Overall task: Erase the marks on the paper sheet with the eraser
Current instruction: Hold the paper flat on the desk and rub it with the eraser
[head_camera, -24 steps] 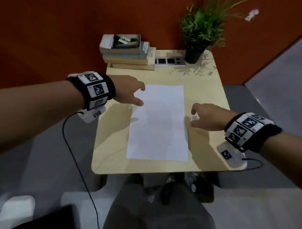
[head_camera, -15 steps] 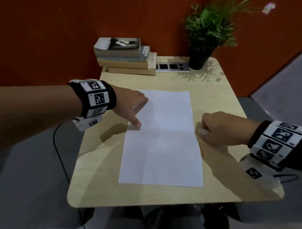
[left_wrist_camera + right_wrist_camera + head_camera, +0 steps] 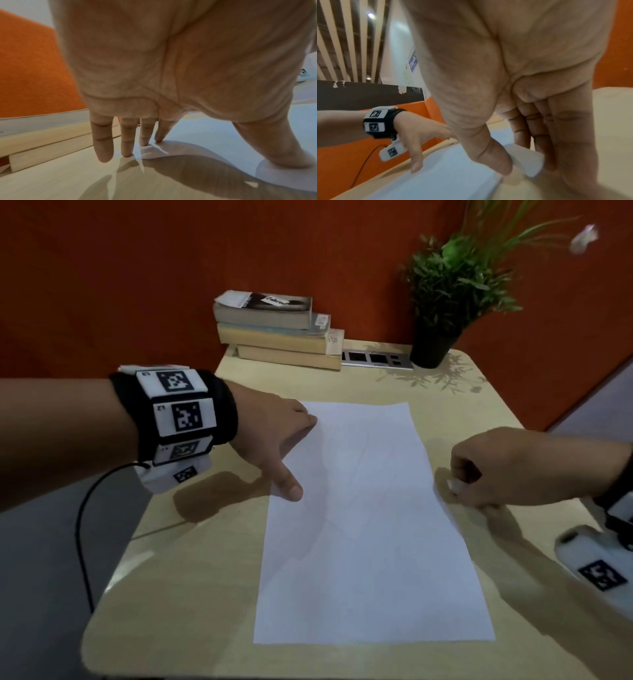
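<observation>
Fingers (image 3: pixel 127 136) of left hand (image 3: pixel 274 433) splayed on paper sheet (image 3: pixel 370 525), right hand (image 3: pixel 507 467) pinching eraser (image 3: pixel 528 160)

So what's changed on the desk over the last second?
The right hand has closed on the eraser beside the sheet's right edge. The left hand has come down, fingers and thumb pressing the paper sheet. Books and plant are unchanged.

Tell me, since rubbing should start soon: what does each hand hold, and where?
Right hand pinches the eraser by its sides, thumb against fingers. Left hand holds nothing; it presses the paper.
</observation>
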